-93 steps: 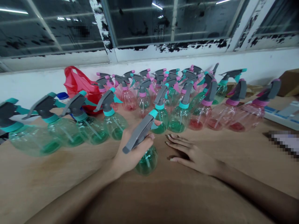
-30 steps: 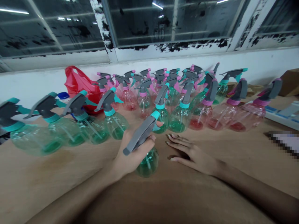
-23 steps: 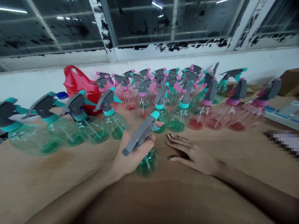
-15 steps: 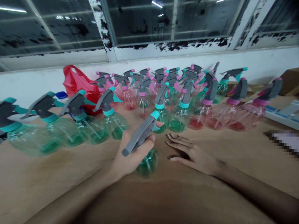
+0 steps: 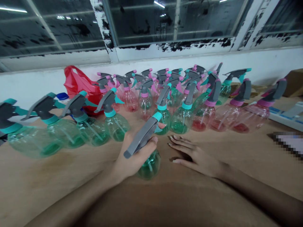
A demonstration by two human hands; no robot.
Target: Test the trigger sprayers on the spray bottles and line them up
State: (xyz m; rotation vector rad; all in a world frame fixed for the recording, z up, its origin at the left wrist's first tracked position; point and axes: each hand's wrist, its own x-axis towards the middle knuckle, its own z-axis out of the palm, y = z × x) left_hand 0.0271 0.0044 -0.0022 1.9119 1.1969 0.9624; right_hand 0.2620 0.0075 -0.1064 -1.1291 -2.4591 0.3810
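Note:
My left hand (image 5: 133,157) is wrapped round the neck of a green spray bottle (image 5: 150,165), whose grey sprayer head with a teal nozzle sticks out above my fingers. The bottle stands on the wooden table (image 5: 189,201), and its collar is hidden by my grip. To its right, my right hand (image 5: 191,154) lies on the tabletop with the fingers stretched out, holding nothing. Just beyond that hand stand a green spray bottle (image 5: 181,121) with a teal collar and a red-tinted spray bottle (image 5: 200,121) with a pink collar.
A row of green spray bottles (image 5: 94,134) runs to the left. Several pink and green ones crowd along the wall. Behind them sit a red plastic bag (image 5: 79,83) and a blue cap (image 5: 62,96). At right are a cardboard box (image 5: 293,83) and a blurred-out flat object (image 5: 288,142).

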